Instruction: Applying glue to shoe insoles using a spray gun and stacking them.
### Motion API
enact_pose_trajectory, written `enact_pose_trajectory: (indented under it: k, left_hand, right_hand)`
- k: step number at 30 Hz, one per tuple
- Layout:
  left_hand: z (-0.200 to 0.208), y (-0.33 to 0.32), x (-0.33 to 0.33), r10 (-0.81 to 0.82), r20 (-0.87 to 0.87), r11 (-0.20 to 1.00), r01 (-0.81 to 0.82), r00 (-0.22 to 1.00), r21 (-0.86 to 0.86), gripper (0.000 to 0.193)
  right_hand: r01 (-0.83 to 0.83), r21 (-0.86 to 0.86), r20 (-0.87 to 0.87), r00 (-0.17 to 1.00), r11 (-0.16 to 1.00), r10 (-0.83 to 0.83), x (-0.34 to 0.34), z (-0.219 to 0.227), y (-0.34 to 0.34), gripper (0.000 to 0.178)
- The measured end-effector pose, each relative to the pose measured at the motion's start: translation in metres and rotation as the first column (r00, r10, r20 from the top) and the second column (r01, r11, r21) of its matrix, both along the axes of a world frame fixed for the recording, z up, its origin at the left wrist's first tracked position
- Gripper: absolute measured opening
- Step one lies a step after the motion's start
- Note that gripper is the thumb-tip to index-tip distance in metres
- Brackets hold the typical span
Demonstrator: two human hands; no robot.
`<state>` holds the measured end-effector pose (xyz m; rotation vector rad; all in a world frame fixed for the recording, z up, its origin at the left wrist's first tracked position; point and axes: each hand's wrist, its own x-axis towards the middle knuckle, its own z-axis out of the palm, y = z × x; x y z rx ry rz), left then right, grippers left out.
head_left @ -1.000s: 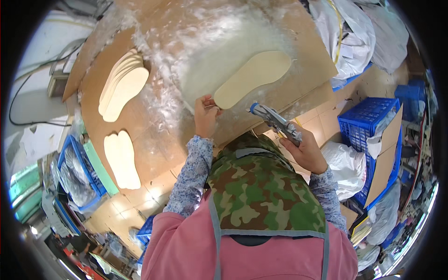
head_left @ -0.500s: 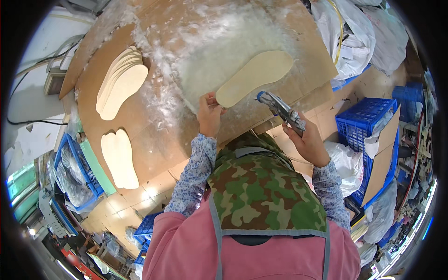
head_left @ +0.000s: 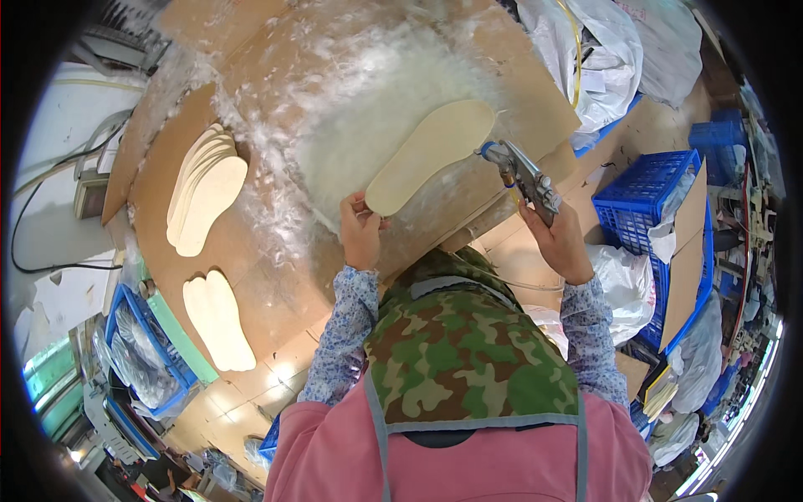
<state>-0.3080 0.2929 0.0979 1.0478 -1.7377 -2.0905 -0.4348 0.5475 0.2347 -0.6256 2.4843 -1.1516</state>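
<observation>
A pale cream insole lies slantwise over a white, fibre-coated patch of the brown board. My left hand pinches its narrow near end between thumb and fingers. In my right hand is a metal spray gun with a blue nozzle ring. That nozzle sits beside the right edge of the insole, close to its wide far end. Whether any spray is coming out cannot be seen. To the left lies a fanned stack of insoles, and nearer me a smaller pile of insoles.
The brown board carries white fluff and strands. A thin hose runs below the spray gun. Blue crates stand at right and lower left. White plastic bags bulge beyond the board's right edge.
The spray gun has moved along the right side of the insole toward its wide end. My left hand keeps its pinch on the near end. The whole view has shifted slightly.
</observation>
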Motion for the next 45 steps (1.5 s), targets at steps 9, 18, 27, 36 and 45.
enact_pose_trajectory:
  k: [9, 18, 27, 36, 45]
  left_hand:
    - [-0.004, -0.001, 0.002, -0.010, -0.031, 1.000, 0.010, 0.999, 0.019, 0.038]
    - [-0.008, -0.004, 0.003, -0.048, -0.005, 0.998, 0.048, 0.999, -0.044, 0.037]
    - [-0.007, -0.004, 0.005, -0.055, -0.015, 0.997, 0.054, 0.998, -0.058, 0.040]
    - [-0.008, -0.003, 0.008, -0.044, -0.031, 0.999, 0.043, 0.999, -0.027, 0.042]
    - [-0.008, -0.005, 0.011, -0.047, -0.042, 0.999, 0.048, 0.998, 0.009, 0.043]
  right_hand:
    - [0.100, -0.047, -0.047, 0.994, 0.994, -0.102, -0.006, -0.009, 0.018, 0.026]
    - [-0.051, 0.017, 0.069, 0.996, 0.999, 0.050, 0.013, 0.005, 0.007, 0.031]
    - [0.044, 0.018, -0.057, 0.997, 0.999, -0.043, -0.004, -0.004, 0.019, 0.024]
    - [0.125, 0.026, -0.093, 0.988, 0.992, -0.123, 0.000, 0.004, 0.020, 0.022]
    - [-0.001, 0.017, -0.008, 1.000, 1.000, 0.001, 0.028, 0.000, 0.014, 0.019]
